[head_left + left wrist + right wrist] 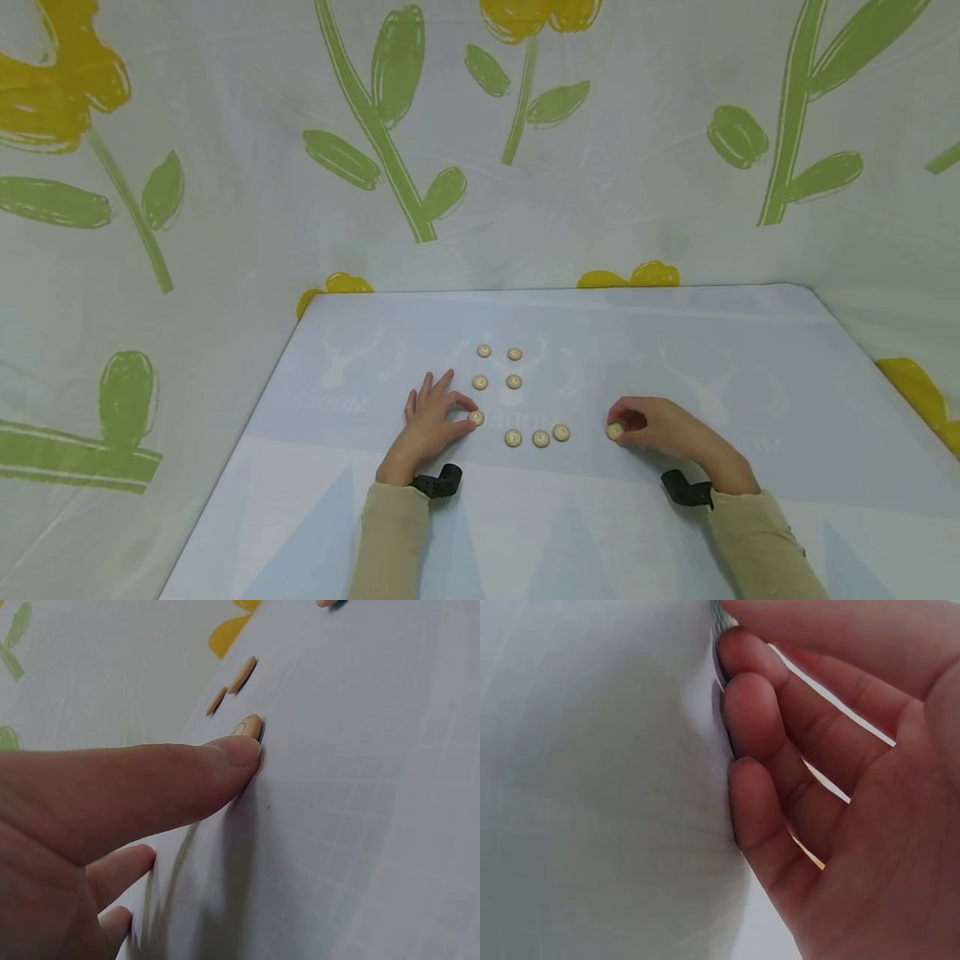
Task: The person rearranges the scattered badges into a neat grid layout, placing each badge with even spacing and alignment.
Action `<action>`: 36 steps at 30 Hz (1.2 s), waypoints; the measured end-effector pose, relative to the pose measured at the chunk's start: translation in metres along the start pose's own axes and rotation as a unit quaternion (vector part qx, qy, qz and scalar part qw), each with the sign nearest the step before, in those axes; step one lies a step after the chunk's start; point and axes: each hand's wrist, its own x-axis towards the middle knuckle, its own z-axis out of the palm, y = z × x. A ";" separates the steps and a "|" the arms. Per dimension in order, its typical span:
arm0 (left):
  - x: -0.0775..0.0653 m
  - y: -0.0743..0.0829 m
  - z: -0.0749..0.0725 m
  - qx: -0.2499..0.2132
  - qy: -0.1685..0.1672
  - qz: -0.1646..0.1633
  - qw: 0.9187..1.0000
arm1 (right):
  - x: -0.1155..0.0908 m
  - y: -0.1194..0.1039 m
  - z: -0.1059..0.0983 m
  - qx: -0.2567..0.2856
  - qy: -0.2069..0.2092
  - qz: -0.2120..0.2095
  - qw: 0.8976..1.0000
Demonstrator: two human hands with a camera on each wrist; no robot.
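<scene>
Small round wooden discs with ringed, marked faces lie on the table. In the head view my left hand (431, 423) pinches one wooden disc (476, 417) between thumb and index finger, the other fingers spread out. The same disc (247, 727) peeks past the thumb in the left wrist view. Farther right, my right hand (666, 427) holds another disc (614, 431) at its fingertips, the remaining fingers bent against the tabletop. In the right wrist view that disc is hidden behind the right thumb (840, 634). Between the hands lie three discs, among them the middle one (541, 438).
Beyond the left hand, several discs, such as the far-left one (483, 351), stand in two short columns. The pale patterned table (735, 333) ends at a back edge against a flower-printed curtain (600, 200). Each wrist wears a black camera band (448, 481).
</scene>
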 end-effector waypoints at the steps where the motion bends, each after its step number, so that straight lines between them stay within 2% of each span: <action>1: 0.000 0.000 0.000 -0.001 0.000 -0.001 1.000 | 0.000 0.001 0.000 0.002 -0.002 0.000 1.000; 15: 0.001 0.000 -0.002 0.001 0.000 0.001 1.000 | 0.003 0.015 0.005 0.059 -0.001 -0.016 0.998; 20: 0.003 0.001 -0.001 0.019 0.001 -0.003 1.000 | 0.004 0.012 0.004 0.071 0.010 -0.013 0.997; 27: 0.004 0.000 0.000 0.017 0.001 -0.008 1.000 | 0.009 0.008 0.008 0.081 0.032 -0.002 0.996; 36: 0.004 -0.001 0.001 0.011 -0.001 -0.007 1.000 | 0.015 -0.001 0.012 0.081 0.036 0.012 0.996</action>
